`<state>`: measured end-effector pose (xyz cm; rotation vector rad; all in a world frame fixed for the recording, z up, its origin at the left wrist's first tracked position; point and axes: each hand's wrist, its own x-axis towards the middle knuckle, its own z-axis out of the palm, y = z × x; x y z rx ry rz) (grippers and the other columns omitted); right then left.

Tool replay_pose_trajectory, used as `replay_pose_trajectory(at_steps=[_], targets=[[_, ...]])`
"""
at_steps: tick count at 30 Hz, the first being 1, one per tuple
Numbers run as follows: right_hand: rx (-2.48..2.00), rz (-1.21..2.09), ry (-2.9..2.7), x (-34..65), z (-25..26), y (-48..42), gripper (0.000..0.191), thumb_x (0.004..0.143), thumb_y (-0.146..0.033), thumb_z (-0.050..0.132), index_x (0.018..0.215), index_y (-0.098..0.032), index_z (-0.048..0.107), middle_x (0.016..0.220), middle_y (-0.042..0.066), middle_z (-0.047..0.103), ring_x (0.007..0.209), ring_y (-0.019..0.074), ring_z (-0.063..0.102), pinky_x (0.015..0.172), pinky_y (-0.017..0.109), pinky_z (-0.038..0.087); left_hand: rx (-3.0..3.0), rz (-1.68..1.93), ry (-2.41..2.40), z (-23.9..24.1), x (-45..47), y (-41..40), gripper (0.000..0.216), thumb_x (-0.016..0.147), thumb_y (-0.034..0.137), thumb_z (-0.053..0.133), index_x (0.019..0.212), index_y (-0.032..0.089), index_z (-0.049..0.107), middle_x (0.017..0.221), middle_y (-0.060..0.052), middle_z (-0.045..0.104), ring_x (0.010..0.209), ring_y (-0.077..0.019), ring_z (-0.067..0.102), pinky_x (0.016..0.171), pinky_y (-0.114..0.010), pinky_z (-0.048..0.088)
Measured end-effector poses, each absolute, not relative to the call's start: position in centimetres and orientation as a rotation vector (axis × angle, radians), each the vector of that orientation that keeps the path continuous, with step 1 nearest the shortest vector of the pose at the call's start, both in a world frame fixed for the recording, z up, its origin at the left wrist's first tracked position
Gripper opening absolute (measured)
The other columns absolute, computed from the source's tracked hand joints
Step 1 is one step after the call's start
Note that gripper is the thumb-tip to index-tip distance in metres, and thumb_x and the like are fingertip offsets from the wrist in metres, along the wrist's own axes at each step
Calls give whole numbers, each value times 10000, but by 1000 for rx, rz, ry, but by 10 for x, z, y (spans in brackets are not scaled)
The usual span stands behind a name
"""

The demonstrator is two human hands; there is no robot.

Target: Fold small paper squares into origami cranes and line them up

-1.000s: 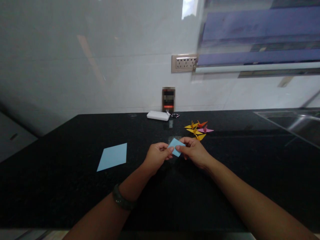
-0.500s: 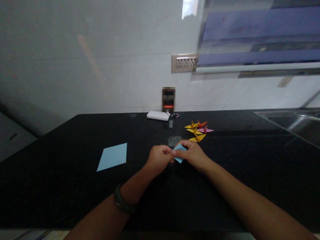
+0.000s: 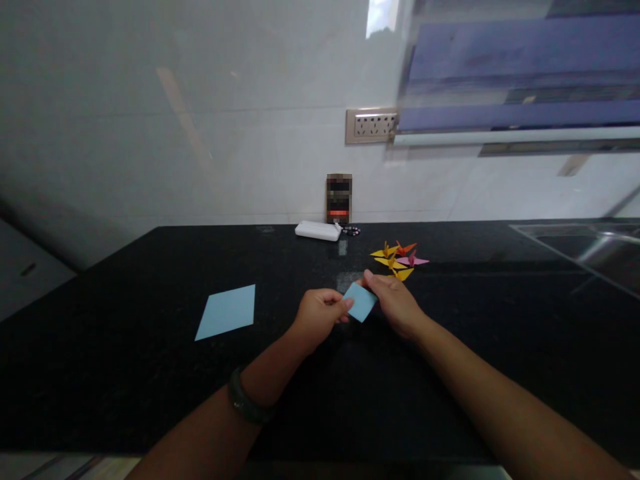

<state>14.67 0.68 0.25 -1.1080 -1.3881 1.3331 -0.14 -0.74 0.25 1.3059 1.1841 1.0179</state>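
Note:
A small folded square of light blue paper (image 3: 361, 303) is held above the dark counter, one corner toward me. My left hand (image 3: 323, 315) pinches its left corner, thumb on top. At the paper's right side is my right hand (image 3: 397, 303), its thumb raised near the upper edge and its fingers behind the sheet, partly hidden. Just beyond the right hand lie several folded paper cranes (image 3: 391, 263) in yellow, orange and pink. A flat light blue sheet (image 3: 227, 312) rests on the counter to the left.
A white power bank (image 3: 319, 231) with a beaded strap lies near the wall, before an upright blurred-out device (image 3: 339, 199). On the wall is a socket panel (image 3: 371, 125). A metal sink (image 3: 595, 243) is set in the black counter (image 3: 125, 380) at right.
My right thumb has lifted off the paper's face and moved up to its upper edge, uncovering more of the square. My left thumb now lies over the left corner.

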Motion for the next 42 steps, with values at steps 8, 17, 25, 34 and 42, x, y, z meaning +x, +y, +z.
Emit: replay_pose_trajectory(at_steps=[8,17,25,34,42], targets=[[-1157,1379,-1463,144,-3,4,274,583,-350,685,680,-130,556,563,-29,517,461,61,427,412,182,361,1197,1123,1176,0,-2,-3,130,640,238,626,657,111,645,564,-23,628,509,-99,553,522,-216,434],[-1026,1363,-1343,143,-3,7,241,614,-322,665,728,-144,550,653,-15,566,530,79,495,443,188,389,1202,992,1149,0,-6,-3,163,617,275,653,601,117,615,587,-31,632,504,-90,551,490,-195,414],[-1054,1379,-1436,141,2,3,243,633,-355,644,666,-124,575,602,-1,582,466,69,471,430,200,356,1186,1020,1124,0,-6,-4,171,619,281,650,613,112,630,601,-46,640,521,-95,554,503,-203,415],[-1243,1189,-1494,141,-3,7,318,661,-401,599,514,-167,441,440,-42,465,372,57,377,375,191,278,1183,1084,1224,2,-4,-4,167,628,268,641,566,118,603,526,-23,609,470,-87,532,465,-195,386],[-1106,1171,-1423,141,-2,8,224,738,-397,494,687,-179,477,542,-40,475,443,81,436,449,210,356,1205,888,1144,-2,-5,-4,219,569,306,693,576,105,605,539,-33,612,479,-89,538,483,-201,404]])
